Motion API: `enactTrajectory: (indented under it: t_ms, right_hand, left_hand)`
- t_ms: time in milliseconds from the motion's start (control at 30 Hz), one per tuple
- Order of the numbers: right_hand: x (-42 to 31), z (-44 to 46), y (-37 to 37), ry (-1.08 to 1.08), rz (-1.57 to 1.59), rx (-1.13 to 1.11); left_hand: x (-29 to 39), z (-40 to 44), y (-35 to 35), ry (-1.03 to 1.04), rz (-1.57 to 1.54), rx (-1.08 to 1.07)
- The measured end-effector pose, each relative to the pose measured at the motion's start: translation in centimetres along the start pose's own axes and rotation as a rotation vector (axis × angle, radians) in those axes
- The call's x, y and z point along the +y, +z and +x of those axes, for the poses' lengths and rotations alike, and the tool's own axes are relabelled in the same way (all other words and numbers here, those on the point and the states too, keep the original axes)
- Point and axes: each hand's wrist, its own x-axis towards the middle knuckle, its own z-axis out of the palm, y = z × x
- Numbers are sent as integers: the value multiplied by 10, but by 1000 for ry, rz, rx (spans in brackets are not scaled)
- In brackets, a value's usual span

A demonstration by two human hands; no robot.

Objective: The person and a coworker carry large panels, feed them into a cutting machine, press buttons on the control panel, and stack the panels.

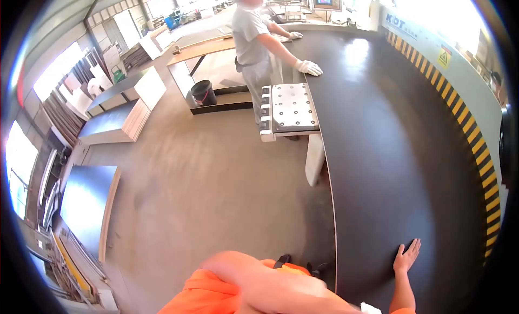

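Observation:
My right hand (pixel 408 257) lies flat on a long dark panel (pixel 367 168), palm down, with its fingers stretched out and nothing in it. Across the bottom edge of the view runs my bent left forearm (pixel 286 292), below an orange sleeve. A bit of white material (pixel 370 308) shows at its far end; whether it is a glove or cloth I cannot tell. The fingers of my left hand are out of sight. The panel rests along a machine, its left edge beside a white support table (pixel 293 108).
A co-worker (pixel 254 49) stands at the panel's far left edge, one gloved hand (pixel 309 68) on it. Yellow-black striping (pixel 459 111) borders the machine (pixel 421 32) on the right. Stacked boards (pixel 116 116), another dark board (pixel 89 206) and a black bucket (pixel 203 92) stand left.

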Motion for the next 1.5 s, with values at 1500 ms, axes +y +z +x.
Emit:
enactTrajectory:
  t_ms: [1500]
  right_hand:
    - [-25,13,-31,126,86,-48]
  left_hand:
    - [-298,-13,-421,-539,1618,163]
